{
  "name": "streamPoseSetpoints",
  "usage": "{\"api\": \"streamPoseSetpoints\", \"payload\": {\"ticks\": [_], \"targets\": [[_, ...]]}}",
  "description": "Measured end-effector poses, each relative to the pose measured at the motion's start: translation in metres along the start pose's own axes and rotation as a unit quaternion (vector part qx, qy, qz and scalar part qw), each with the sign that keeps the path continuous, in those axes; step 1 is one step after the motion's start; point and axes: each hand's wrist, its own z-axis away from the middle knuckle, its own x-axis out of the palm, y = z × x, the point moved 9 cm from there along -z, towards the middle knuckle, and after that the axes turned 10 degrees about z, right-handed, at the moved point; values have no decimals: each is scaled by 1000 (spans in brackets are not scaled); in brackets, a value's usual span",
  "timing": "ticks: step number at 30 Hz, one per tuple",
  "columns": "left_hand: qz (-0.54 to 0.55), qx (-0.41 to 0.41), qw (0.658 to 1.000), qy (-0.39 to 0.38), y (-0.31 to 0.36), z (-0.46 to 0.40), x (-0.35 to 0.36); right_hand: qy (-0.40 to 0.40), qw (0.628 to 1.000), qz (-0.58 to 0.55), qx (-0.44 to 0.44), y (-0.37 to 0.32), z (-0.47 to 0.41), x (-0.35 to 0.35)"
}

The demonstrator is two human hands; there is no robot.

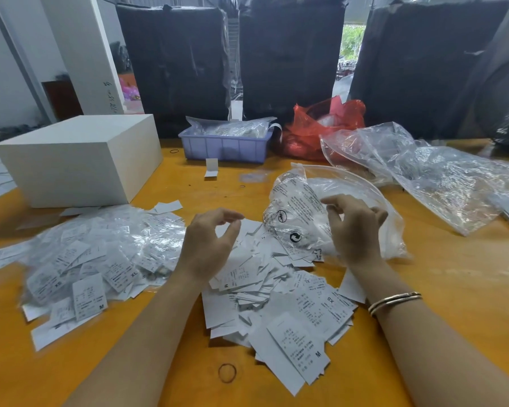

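left fingers loosely curled, empty | right fingers curled at clear bag, grip unclear | above labels

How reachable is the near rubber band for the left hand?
Likely yes: the rubber band lies uncovered on the bare orange table, close to the person, and the left hand seems to hold nothing.

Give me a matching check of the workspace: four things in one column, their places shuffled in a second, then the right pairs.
Things:
1 white box
2 lavender bin
3 red plastic bag
4 rubber band

Places:
A nearest the person, in front of the loose labels
B far left of the orange table
C at the back, right of the lavender bin
D back centre, holding a filled clear bag

Pairs: 1-B, 2-D, 3-C, 4-A
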Motion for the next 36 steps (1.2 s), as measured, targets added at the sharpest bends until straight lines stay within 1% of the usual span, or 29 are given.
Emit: {"api": "streamPoseSetpoints", "payload": {"ticks": [1, 2, 3, 4, 6, 7, 8, 12, 14, 16, 18, 20, 21, 22, 23, 24, 25, 26, 27, 28, 29, 32, 34, 36], "targets": [[34, -16, 999, -2, -1, -1, 0, 17, 998, -43, -32, -11, 0, -6], [66, -30, 997, -9, -2, -1, 1, 15, 992, -102, -66, -23, 2, -9], [99, -44, 994, -24, -2, -1, 3, -12, 980, -177, -92, -36, 5, -7], [138, -60, 987, -52, -2, -1, 7, -65, 960, -256, -95, -49, 9, -1], [216, -96, 964, -123, -2, 3, 18, -194, 901, -384, -60, -72, 21, 17], [237, -111, 954, -145, -2, 5, 22, -236, 875, -420, -47, -81, 27, 24], [249, -123, 948, -153, -3, 6, 24, -257, 859, -440, -44, -88, 32, 29], [258, -145, 946, -135, -7, 4, 20, -285, 805, -520, -21, -96, 37, 33], [265, -160, 937, -162, -11, 5, 21, -302, 791, -532, -10, -94, 39, 37], [250, -164, 932, -205, -10, 8, 26, -329, 788, -520, -11, -94, 44, 43], [240, -153, 935, -210, -8, 10, 29, -352, 785, -509, -10, -95, 47, 47], [240, -139, 944, -179, -6, 9, 26, -351, 784, -512, 16, -94, 47, 50], [240, -137, 949, -152, -7, 7, 23, -341, 789, -509, 41, -90, 46, 53], [245, -141, 952, -117, -10, 5, 18, -327, 806, -489, 68, -85, 46, 56], [259, -148, 951, -80, -13, 3, 12, -318, 832, -446, 85, -81, 47, 59], [279, -155, 947, -47, -16, 1, 6, -323, 869, -367, 81, -79, 50, 62], [299, -160, 941, -25, -19, 0, 2, -341, 903, -257, 47, -81, 54, 66], [314, -162, 936, -11, -20, 0, 0, -357, 924, -139, -3, -85, 59, 70], [324, -165, 931, -2, -21, 0, -2, -357, 932, -45, -47, -91, 63, 72], [331, -168, 928, 5, -21, 0, -2, -348, 935, 11, -74, -97, 64, 71], [337, -170, 926, 8, -21, 0, -2, -341, 936, 35, -82, -102, 64, 72], [344, -170, 923, 11, -21, -1, 0, -347, 937, 20, -41, -98, 60, 75], [352, -163, 922, 4, -21, -1, 1, -371, 928, -36, -1, -91, 59, 77], [358, -151, 921, -12, -19, -1, 4, -392, 910, -126, 50, -85, 59, 77]]}}
